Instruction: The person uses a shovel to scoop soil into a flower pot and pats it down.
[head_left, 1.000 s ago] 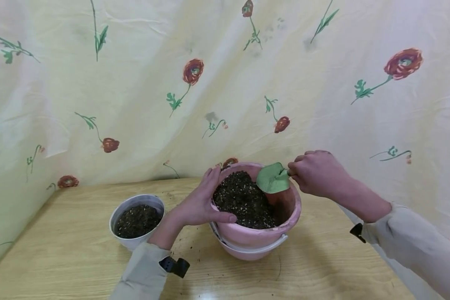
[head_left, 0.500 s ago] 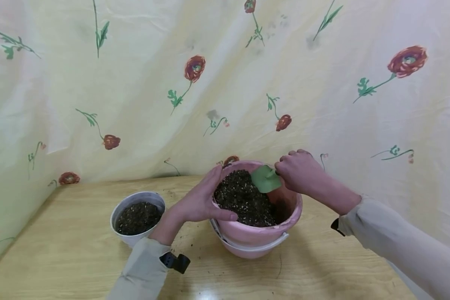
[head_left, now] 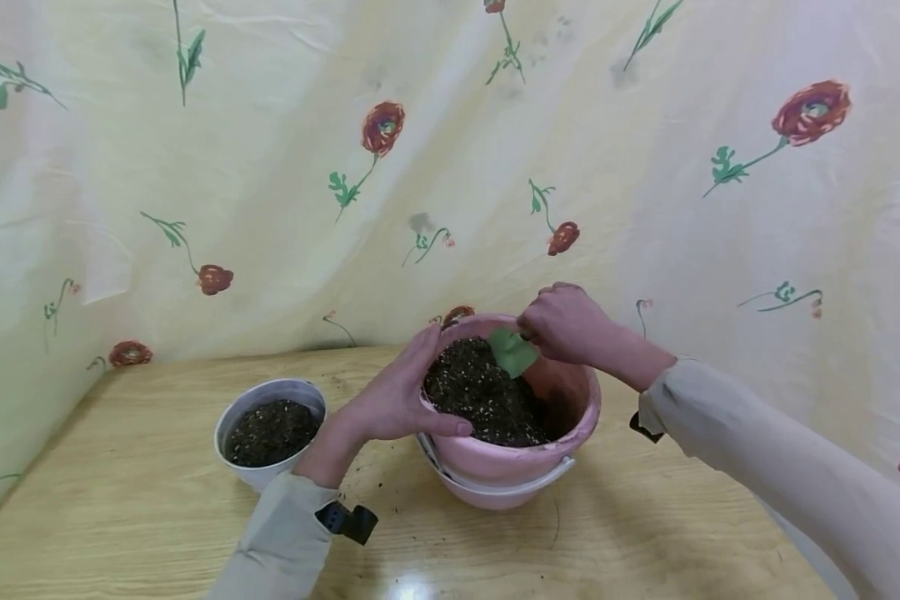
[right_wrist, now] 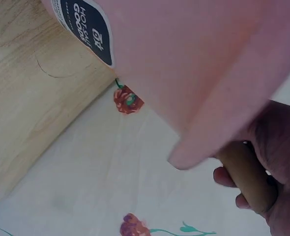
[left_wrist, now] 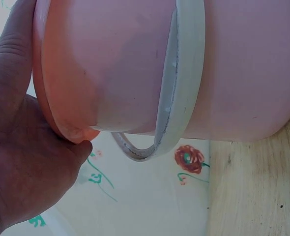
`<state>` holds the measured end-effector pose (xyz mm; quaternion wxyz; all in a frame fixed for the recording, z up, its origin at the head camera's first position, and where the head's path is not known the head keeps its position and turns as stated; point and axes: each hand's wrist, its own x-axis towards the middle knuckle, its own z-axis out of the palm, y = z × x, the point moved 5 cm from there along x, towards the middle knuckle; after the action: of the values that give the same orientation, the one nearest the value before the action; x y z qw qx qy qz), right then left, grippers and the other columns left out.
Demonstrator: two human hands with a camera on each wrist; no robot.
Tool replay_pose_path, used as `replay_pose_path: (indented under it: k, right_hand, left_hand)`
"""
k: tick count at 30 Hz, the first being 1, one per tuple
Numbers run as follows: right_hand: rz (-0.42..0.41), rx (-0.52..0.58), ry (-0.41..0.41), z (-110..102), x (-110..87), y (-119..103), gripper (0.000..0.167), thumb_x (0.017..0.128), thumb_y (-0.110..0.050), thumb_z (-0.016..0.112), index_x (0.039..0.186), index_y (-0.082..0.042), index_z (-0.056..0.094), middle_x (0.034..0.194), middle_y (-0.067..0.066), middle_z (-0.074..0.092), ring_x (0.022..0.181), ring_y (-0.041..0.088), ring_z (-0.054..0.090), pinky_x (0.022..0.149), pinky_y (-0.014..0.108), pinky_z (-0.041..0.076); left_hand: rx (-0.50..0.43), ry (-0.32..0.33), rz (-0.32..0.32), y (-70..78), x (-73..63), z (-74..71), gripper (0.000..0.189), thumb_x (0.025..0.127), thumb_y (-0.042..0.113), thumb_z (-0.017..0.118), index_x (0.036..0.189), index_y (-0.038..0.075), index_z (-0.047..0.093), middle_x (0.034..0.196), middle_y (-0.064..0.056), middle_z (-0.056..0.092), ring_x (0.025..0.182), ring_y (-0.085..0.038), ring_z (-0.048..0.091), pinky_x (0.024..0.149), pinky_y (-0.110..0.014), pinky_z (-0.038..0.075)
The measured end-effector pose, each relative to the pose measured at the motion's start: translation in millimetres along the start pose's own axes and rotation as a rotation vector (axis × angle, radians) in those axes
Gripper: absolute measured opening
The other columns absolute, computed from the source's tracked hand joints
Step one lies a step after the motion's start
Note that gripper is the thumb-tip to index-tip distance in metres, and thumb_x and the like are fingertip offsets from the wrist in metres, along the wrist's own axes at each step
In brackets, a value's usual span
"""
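Note:
A pink bucket (head_left: 487, 458) of dark soil (head_left: 476, 392) stands on the wooden table, its soil heaped toward the left and pinkish wall bare at the right. My left hand (head_left: 393, 396) grips its left rim, thumb over the front edge. In the left wrist view that hand (left_wrist: 32, 152) is at the rim, beside the lowered white bail handle (left_wrist: 190, 73). My right hand (head_left: 566, 325) holds a green-bladed garden trowel (head_left: 513, 352) inside the bucket, the blade against the soil. The right wrist view shows its wooden handle (right_wrist: 248, 179) in the fingers; the blade is hidden there.
A whitish pot (head_left: 225, 433) with dark soil (head_left: 270, 433) stands left of the bucket, close to my left forearm. Crumbs of soil lie scattered on the wooden table (head_left: 120, 500). A flowered cloth (head_left: 285, 167) hangs behind the table's back edge.
My right hand has moved left and in over the bucket, carrying the trowel blade down to the soil. The left hand keeps its grip on the rim.

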<state>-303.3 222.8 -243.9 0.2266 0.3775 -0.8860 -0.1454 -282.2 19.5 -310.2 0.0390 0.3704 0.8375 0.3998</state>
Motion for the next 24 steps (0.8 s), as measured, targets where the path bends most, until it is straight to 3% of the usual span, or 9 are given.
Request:
replay_pose_path:
  k: [2, 5, 9, 17, 24]
  right_hand:
    - [-0.016, 0.04, 0.016, 4, 5.4, -1, 0.04, 0.066, 0.003, 0.067, 0.052, -0.02, 0.039, 0.05, -0.007, 0.039, 0.05, 0.017, 0.042, 0.053, 0.038, 0.042]
    - [-0.071, 0.079, 0.03, 13, 14.2, -7, 0.032, 0.064, 0.0, 0.068, 0.054, -0.02, 0.045, 0.051, -0.007, 0.044, 0.052, 0.018, 0.046, 0.054, 0.039, 0.043]
    - [-0.11, 0.125, 0.024, 20, 22.4, -13, 0.024, 0.066, -0.006, 0.071, 0.057, -0.02, 0.054, 0.052, -0.006, 0.045, 0.05, 0.018, 0.047, 0.051, 0.038, 0.042]
    - [-0.102, 0.236, -0.055, 28, 25.3, -17, 0.014, 0.063, -0.02, 0.08, 0.067, -0.022, 0.068, 0.058, -0.01, 0.053, 0.053, 0.014, 0.051, 0.052, 0.037, 0.047]
    - [-0.052, 0.256, -0.126, 32, 19.8, -15, 0.014, 0.062, -0.014, 0.077, 0.066, -0.022, 0.067, 0.058, -0.009, 0.056, 0.053, 0.017, 0.052, 0.052, 0.039, 0.048]
  left_hand:
    - [-0.014, 0.012, 0.038, 1.7, 0.4, -1.4, 0.121, 0.068, 0.048, 0.085, 0.154, 0.036, 0.002, 0.162, 0.003, 0.005, 0.147, -0.022, 0.007, 0.114, -0.054, 0.016]
    - [-0.034, 0.02, 0.037, 1.5, 0.1, -2.0, 0.119, 0.067, 0.046, 0.086, 0.154, 0.038, 0.005, 0.16, 0.007, 0.009, 0.146, -0.017, 0.007, 0.115, -0.052, 0.017]
    - [-0.026, 0.003, -0.052, -2.4, -0.9, -0.7, 0.127, 0.065, 0.051, 0.085, 0.153, 0.036, -0.006, 0.16, 0.009, -0.002, 0.146, -0.015, 0.002, 0.115, -0.052, 0.017]
    - [0.009, 0.012, -0.052, -1.8, 1.1, -0.3, 0.131, 0.065, 0.052, 0.086, 0.153, 0.032, -0.009, 0.161, 0.007, -0.003, 0.146, -0.019, 0.007, 0.115, -0.049, 0.018]
    - [0.008, -0.005, -0.088, -3.2, 1.7, -0.1, 0.132, 0.064, 0.054, 0.085, 0.153, 0.03, -0.009, 0.16, 0.009, -0.007, 0.146, -0.017, 0.004, 0.116, -0.046, 0.017]
